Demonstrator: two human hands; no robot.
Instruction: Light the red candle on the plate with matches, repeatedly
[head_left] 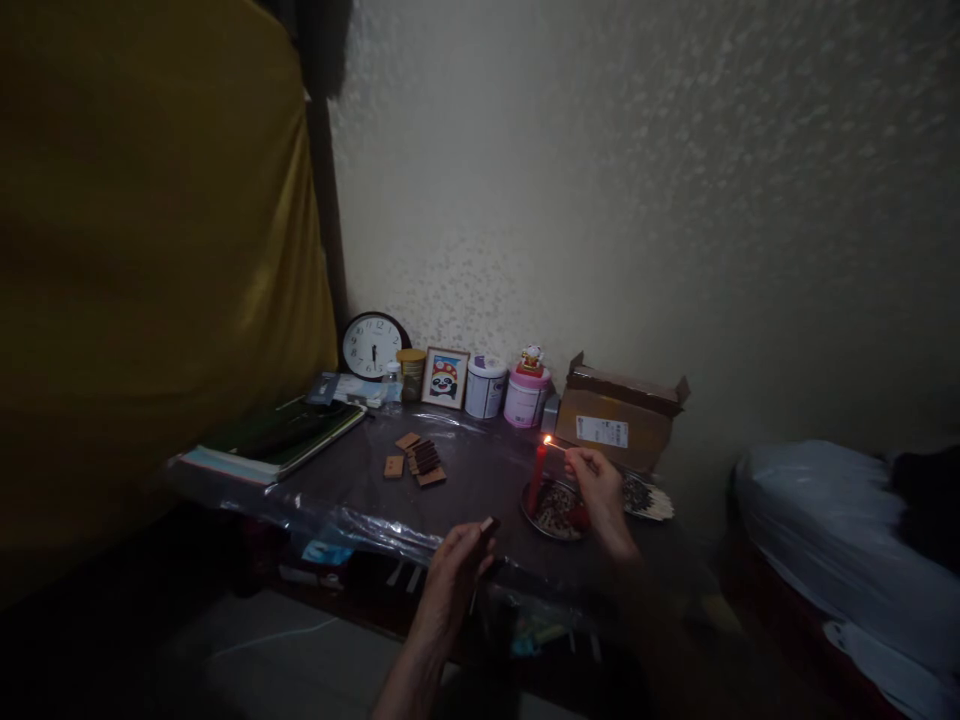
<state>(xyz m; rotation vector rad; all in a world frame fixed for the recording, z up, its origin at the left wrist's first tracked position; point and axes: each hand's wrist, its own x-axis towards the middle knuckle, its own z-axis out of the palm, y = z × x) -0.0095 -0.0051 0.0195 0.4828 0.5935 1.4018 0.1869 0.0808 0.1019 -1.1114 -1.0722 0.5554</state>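
A red candle stands upright in a round metal dish on a dark low table. My right hand pinches a burning matchstick, whose flame sits right at the candle's top. Nearer to me, my left hand is closed round a small box, probably a matchbox, above the table's front edge. A heap of spent matchsticks lies just right of the dish.
Small brown tiles lie mid-table. Along the wall stand a clock, a jar, a framed picture, two tins and an open cardboard box. Books lie left; a yellow cloth hangs beside them.
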